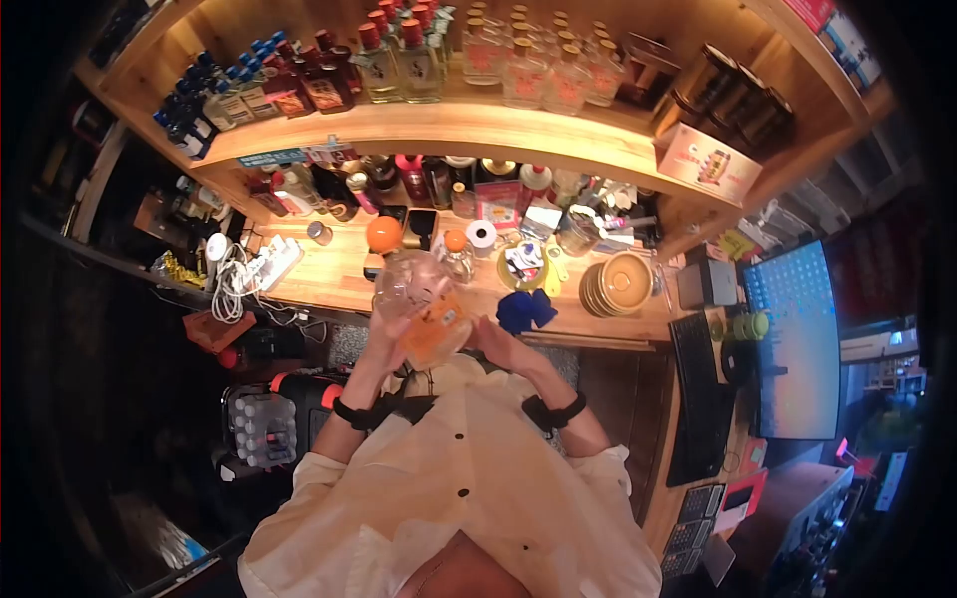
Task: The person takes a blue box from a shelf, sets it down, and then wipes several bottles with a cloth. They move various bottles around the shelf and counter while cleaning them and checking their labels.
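Between my hands is a large clear container (412, 283) with an orange label, held tilted in front of my chest above the counter's front edge. My left hand (387, 346) is wrapped round its lower left side. On the other side my right hand (490, 343) closes against the container, its fingertips partly hidden behind it. Just beyond stand an orange round lid (384, 235) and a clear jar with an orange lid (456, 241). A dark blue cloth (525, 311) lies to the right of my right hand.
Several bottles line the wooden shelf (429, 125) above. Stacked wooden bowls (626, 283), a yellow-rimmed bowl (522, 267) and a paper roll (481, 234) stand on the counter. White cables (234, 282) lie left; a keyboard (697, 399) and monitor (795, 339) are right.
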The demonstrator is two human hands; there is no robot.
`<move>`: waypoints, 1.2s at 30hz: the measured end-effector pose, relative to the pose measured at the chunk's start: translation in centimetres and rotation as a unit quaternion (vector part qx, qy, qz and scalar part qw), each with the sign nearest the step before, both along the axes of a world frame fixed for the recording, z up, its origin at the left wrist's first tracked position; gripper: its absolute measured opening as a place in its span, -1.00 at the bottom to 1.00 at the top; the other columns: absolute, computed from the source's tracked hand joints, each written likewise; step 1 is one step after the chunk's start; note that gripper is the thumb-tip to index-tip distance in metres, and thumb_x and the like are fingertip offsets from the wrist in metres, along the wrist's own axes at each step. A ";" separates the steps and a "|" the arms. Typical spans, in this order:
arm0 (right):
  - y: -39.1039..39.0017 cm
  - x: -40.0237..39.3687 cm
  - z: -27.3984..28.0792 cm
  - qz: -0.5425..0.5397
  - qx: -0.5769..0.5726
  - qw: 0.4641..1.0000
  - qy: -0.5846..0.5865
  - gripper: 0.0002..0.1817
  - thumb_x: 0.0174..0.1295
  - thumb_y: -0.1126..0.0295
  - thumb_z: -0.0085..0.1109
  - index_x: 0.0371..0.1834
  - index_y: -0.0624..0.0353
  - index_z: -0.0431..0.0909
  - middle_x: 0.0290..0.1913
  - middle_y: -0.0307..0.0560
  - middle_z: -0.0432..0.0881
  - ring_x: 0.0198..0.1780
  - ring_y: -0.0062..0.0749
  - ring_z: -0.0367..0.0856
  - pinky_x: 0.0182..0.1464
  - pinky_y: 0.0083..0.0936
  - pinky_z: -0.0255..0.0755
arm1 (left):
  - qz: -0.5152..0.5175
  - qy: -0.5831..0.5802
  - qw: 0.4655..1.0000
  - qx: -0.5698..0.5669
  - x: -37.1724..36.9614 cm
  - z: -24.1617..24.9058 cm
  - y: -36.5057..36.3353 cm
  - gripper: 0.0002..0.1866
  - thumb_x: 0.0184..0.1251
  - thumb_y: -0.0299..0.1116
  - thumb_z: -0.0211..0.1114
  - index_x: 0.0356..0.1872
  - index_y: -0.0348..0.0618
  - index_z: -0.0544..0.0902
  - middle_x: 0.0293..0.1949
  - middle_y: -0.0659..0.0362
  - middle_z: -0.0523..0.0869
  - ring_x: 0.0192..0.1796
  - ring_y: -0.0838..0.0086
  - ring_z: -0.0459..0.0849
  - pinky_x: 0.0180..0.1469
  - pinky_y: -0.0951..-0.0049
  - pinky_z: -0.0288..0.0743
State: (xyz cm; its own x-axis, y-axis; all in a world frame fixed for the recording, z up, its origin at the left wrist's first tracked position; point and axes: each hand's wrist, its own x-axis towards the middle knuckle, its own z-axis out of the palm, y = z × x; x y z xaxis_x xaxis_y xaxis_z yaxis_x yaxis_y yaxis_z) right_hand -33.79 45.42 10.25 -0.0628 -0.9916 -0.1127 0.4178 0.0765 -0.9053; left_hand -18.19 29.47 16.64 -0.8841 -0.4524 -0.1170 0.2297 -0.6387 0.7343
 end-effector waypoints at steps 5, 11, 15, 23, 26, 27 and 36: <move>2.7 -3.1 -7.4 -0.230 0.136 0.690 0.673 -0.44 0.35 0.09 0.20 0.32 0.13 0.42 0.27 0.14 0.43 0.26 -0.01 0.40 0.24 -0.14 0.31 | 0.025 -0.020 0.997 -0.069 1.9 -1.3 -0.9 -0.02 -0.02 -0.10 0.54 0.41 -0.21 0.22 0.29 0.06 0.46 0.34 0.28 0.47 0.36 0.19 0.39; 2.5 -3.8 -13.2 -0.234 0.193 0.605 0.736 -0.46 0.22 0.16 0.30 0.24 0.11 0.48 0.16 0.23 0.45 0.20 0.15 0.38 0.16 -0.12 0.33 | 0.032 -0.055 0.998 -0.029 2.8 -1.7 0.7 -0.10 0.04 -0.38 0.51 0.43 -0.14 0.20 0.25 0.14 0.47 0.35 0.33 0.45 0.40 0.21 0.35; 1.2 -4.7 -14.9 -0.140 0.239 0.672 0.687 -0.57 0.27 0.29 0.23 0.17 0.20 0.48 0.11 0.20 0.47 0.16 0.12 0.42 0.11 -0.15 0.38 | 0.017 -0.074 0.996 -0.048 2.5 -0.8 1.5 -0.10 0.05 -0.43 0.54 0.43 -0.10 0.20 0.26 0.16 0.45 0.35 0.37 0.43 0.40 0.22 0.33; -0.3 -0.1 3.7 -0.251 -0.091 0.894 0.359 -0.60 0.37 0.42 0.07 0.27 0.21 0.44 0.12 0.11 0.43 0.17 -0.03 0.43 0.28 -0.32 0.28 | 0.012 -0.102 0.985 -0.139 1.0 -0.3 1.8 0.07 -0.02 -0.42 0.61 0.49 -0.14 0.06 0.31 0.14 0.38 0.39 0.39 0.34 0.42 0.30 0.25; -2.2 3.1 5.7 -0.278 -0.132 0.862 0.402 -0.58 0.49 0.23 -0.02 0.32 0.15 0.43 0.30 0.14 0.32 0.34 -0.02 0.32 0.40 -0.28 0.17 | -0.009 -0.131 0.968 -0.216 0.3 -0.7 2.4 0.20 -0.14 -0.42 0.66 0.52 -0.17 -0.01 0.41 0.07 0.23 0.48 0.33 0.20 0.46 0.33 0.17; -2.4 3.2 5.4 -0.283 -0.131 0.860 0.404 -0.58 0.49 0.23 -0.02 0.32 0.15 0.43 0.30 0.14 0.32 0.34 -0.02 0.32 0.40 -0.28 0.17 | -0.014 -0.128 0.968 -0.217 0.2 -0.8 2.4 0.20 -0.14 -0.42 0.66 0.52 -0.17 -0.01 0.41 0.07 0.23 0.48 0.33 0.20 0.46 0.33 0.17; -1.4 5.3 7.2 -0.336 -0.085 0.904 0.251 -0.59 0.54 0.29 -0.18 0.32 0.22 0.43 0.35 0.16 0.34 0.38 -0.02 0.34 0.43 -0.27 0.14 | -0.012 -0.141 0.937 -0.319 0.0 0.2 3.0 0.25 -0.25 -0.36 0.70 0.49 -0.16 -0.01 0.40 0.00 0.25 0.48 0.27 0.23 0.49 0.29 0.14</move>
